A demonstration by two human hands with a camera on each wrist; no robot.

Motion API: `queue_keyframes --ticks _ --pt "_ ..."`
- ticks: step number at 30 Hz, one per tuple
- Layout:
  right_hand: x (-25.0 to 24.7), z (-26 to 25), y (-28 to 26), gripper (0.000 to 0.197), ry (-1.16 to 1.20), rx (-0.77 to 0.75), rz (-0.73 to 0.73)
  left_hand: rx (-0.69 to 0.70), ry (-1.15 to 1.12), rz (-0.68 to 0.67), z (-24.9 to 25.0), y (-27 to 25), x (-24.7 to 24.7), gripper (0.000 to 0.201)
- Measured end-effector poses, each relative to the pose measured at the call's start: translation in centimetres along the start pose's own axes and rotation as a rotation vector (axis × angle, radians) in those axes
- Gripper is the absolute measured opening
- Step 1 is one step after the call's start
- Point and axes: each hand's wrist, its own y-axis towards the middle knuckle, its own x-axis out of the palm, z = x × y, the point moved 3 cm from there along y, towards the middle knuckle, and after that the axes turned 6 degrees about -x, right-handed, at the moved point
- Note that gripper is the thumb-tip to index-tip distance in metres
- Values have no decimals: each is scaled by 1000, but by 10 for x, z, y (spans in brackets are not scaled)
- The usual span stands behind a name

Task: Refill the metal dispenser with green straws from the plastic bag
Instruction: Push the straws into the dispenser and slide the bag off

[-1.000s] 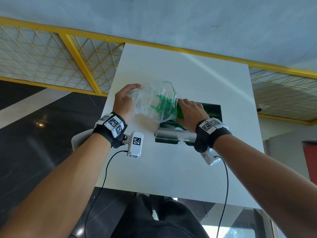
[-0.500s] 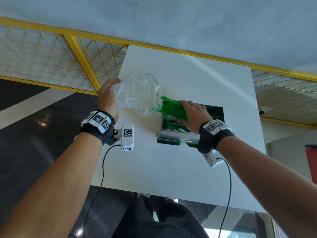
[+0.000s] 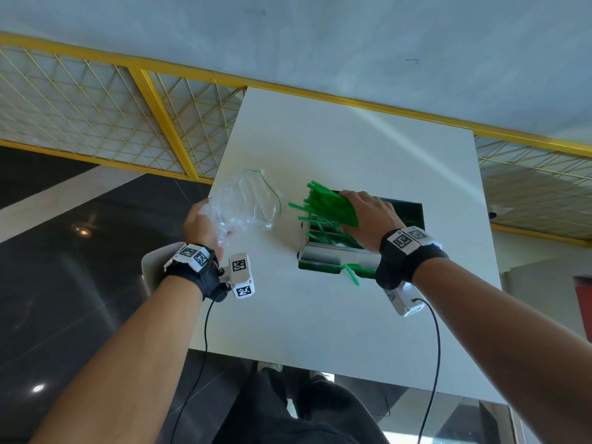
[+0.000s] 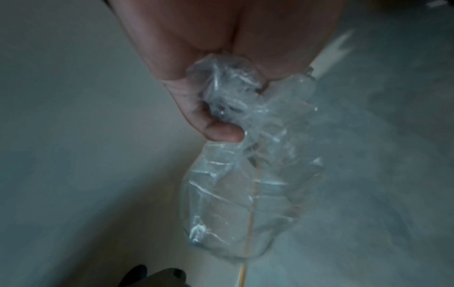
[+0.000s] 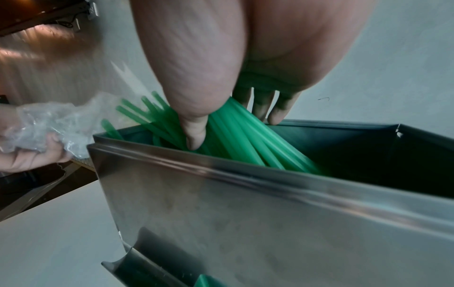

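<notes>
My right hand (image 3: pixel 362 216) grips a bundle of green straws (image 3: pixel 326 205) slanted into the open top of the metal dispenser (image 3: pixel 336 256); their free ends fan out over its left edge. In the right wrist view thumb and fingers (image 5: pixel 194 134) clasp the straws (image 5: pixel 245 139) above the steel front wall (image 5: pixel 233 203). My left hand (image 3: pixel 205 224) holds the crumpled clear plastic bag (image 3: pixel 246 203), apart from the dispenser and left of it, with no straws visible inside. The left wrist view shows the thumb pinching the bag (image 4: pixel 240 174). One straw (image 3: pixel 350 274) sticks out of the bottom tray.
The dispenser stands on a white table (image 3: pixel 320 315). A yellow mesh railing (image 3: pixel 128 104) runs behind the table. A dark floor (image 3: pixel 64 283) lies to the left. A pale chair back (image 3: pixel 153 270) sits by my left wrist. Wrist camera cables hang over the near table edge.
The left hand pulled the bag off the straws and away to the left. The right hand kept the bundle, now bare, and lowered it into the dispenser.
</notes>
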Motion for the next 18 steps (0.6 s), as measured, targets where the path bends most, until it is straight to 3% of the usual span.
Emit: queue_keyframes --ticks 4,8,15,18 --pt "-1 0 -1 68 -12 1 -5 -9 10 39 -7 6 -8 45" --pt "-1 -1 -2 68 -2 2 -4 -10 39 -67 -18 0 -1 60" --pt "0 -2 -4 69 18 4 1 102 617 -183 -35 -14 16 67" --pt "0 0 -6 69 28 7 4 116 690 -207 -39 -15 16 66"
